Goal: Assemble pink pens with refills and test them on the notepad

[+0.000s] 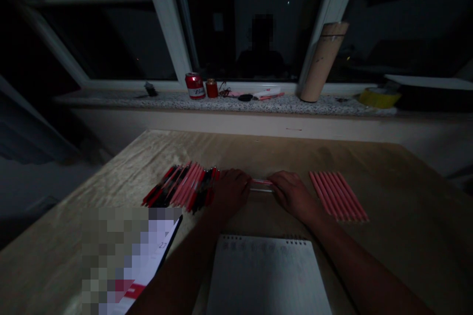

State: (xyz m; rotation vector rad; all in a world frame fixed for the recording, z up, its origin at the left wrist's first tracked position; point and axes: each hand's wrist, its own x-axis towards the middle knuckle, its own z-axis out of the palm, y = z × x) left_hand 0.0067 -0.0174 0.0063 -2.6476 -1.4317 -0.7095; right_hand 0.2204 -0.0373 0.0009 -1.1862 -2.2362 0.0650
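Note:
A slim pink pencil (261, 181) spans the gap between my two hands above the table. A pale thin stick or edge (261, 190) runs alongside it; the dim light hides what it is. My left hand (232, 189) is closed round the left end, beside a pile of red, black and pink pens and pencils (190, 184). Around the right end my right hand (290, 189) is closed too, its fingertips partly hidden. Farther right, several pink pencils (338, 197) lie side by side in a neat slanted row.
A spiral notepad (268, 275) lies in front of me on the table (402, 236). At left is a lit, partly blurred screen (162, 241). The windowsill bears a red can (195, 86), a small red jar (212, 88), a tall tan cylinder (325, 61) and yellow tape (379, 98).

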